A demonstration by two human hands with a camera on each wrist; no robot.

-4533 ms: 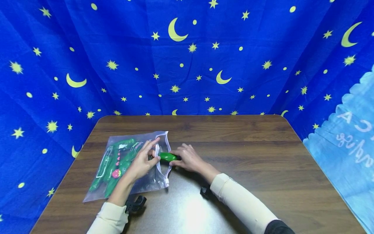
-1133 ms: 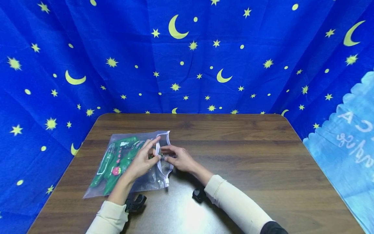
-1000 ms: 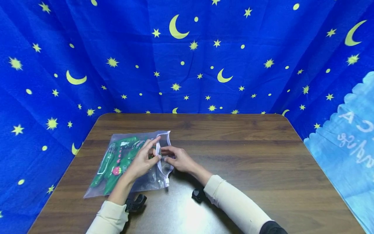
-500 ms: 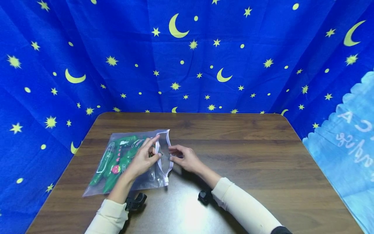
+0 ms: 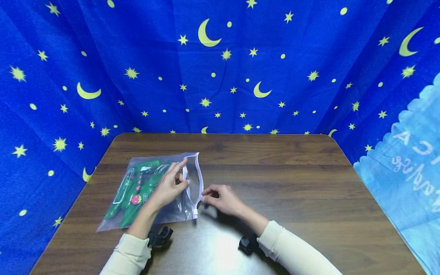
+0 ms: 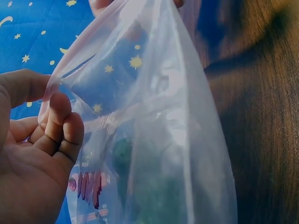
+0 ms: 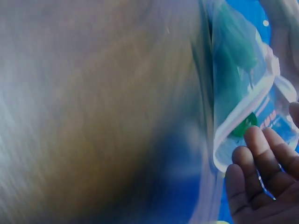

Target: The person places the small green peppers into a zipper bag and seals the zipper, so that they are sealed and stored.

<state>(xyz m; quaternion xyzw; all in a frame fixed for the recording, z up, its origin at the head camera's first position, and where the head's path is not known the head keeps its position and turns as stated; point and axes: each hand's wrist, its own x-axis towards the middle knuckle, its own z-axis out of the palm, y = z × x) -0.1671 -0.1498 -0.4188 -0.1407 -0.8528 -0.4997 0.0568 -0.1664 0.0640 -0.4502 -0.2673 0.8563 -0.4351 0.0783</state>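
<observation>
A clear zipper bag (image 5: 175,214) printed with a pink strawberry (image 5: 136,199) lies on the table at left, its mouth to the right. Inside are several long, glossy green vegetable-like pieces (image 5: 129,214). My left hand (image 5: 167,190) pinches the upper lip of the mouth, lifting it; the left wrist view shows thumb and fingers of the left hand (image 6: 37,154) at the film. My right hand (image 5: 221,198) is at the lower lip near the white slider (image 5: 195,212). In the right wrist view its relaxed fingertips (image 7: 252,134) are right at the white rim.
The brown wooden table (image 5: 292,183) extends to the right of the bag. A blue star-and-moon cloth (image 5: 220,76) hangs behind it, and a light blue cloth (image 5: 402,172) hangs at the right. Black camera mounts (image 5: 160,236) sit on both wrists.
A green piece held by my right hand went into the bag. The right hand then drew back out of the mouth and moved down along the rim. My left hand stayed in place.
</observation>
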